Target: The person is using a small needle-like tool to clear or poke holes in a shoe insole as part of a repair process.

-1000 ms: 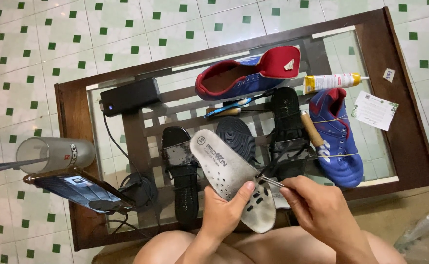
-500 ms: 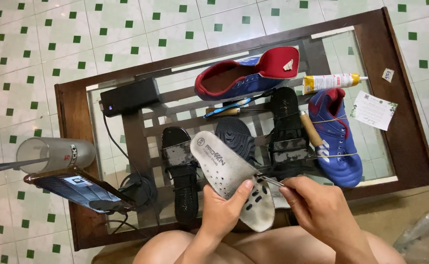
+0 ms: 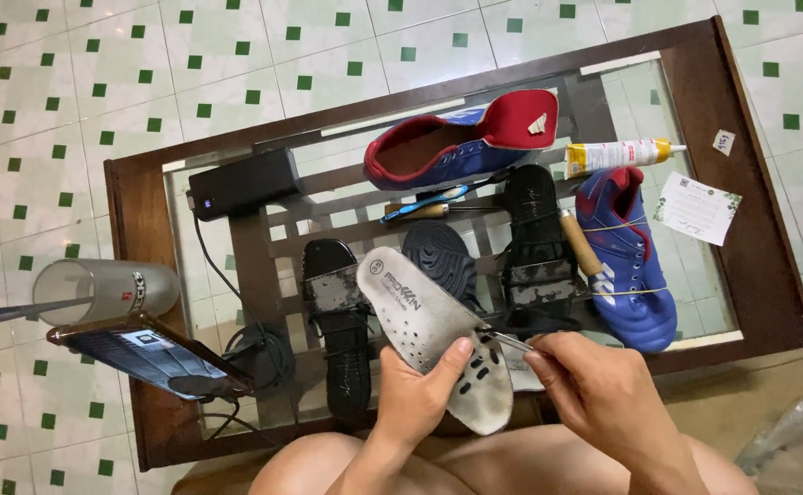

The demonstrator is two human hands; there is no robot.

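Left hand point(image 3: 415, 394) grips a grey insole point(image 3: 433, 335) from below, fingers curled round its edge, thumb on the perforated heel end. Right hand point(image 3: 603, 394) — fingers pinched narrow on a thin metal tool point(image 3: 504, 340) whose tip meets the insole's right edge. Insole held above the near edge of the glass-topped table point(image 3: 759, 229). On the table: black sandal point(image 3: 339, 321) just left of the insole, second black sandal point(image 3: 537, 243) beyond and right, blue boot point(image 3: 628, 257) further right, glue tube point(image 3: 617, 154) at the far side — a phone point(image 3: 149, 356) well left.

grey insole point(image 3: 433, 330); blue-red shoes point(image 3: 461, 142); floor point(image 3: 71, 82) white, perhaps green-checked.
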